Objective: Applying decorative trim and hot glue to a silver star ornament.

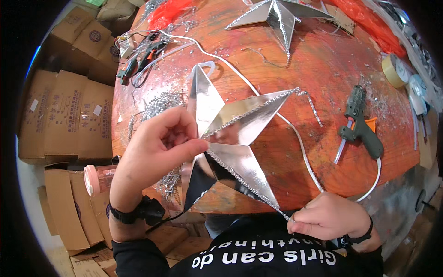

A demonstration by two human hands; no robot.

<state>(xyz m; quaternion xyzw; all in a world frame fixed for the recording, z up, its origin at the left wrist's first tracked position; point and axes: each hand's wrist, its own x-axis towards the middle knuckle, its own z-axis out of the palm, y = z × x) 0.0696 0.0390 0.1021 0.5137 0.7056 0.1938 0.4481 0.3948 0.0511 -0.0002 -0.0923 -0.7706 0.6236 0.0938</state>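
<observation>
A shiny silver five-pointed star [242, 164] with folded facets stands tilted over the near part of the table. At its centre my left hand [159, 147] is closed, thumb and forefinger pinching a strand of sparkly silver trim [240, 179] against the star. The strand runs down along the ridge of the lower right point. Past that tip, its end is pinched in my right hand [330, 216], near the table's front edge. More trim lies along the upper right ridge, with a loose tail hanging from that tip. My left hand hides part of the star's left side.
A dark green glue gun [362, 131] lies at the right, its white cable [297, 134] crossing the table. Tangled silver trim [161, 106] is heaped at the left, below more tools [147, 57]. Another silver star [279, 23] lies at the back. Cardboard boxes [57, 117] stand left.
</observation>
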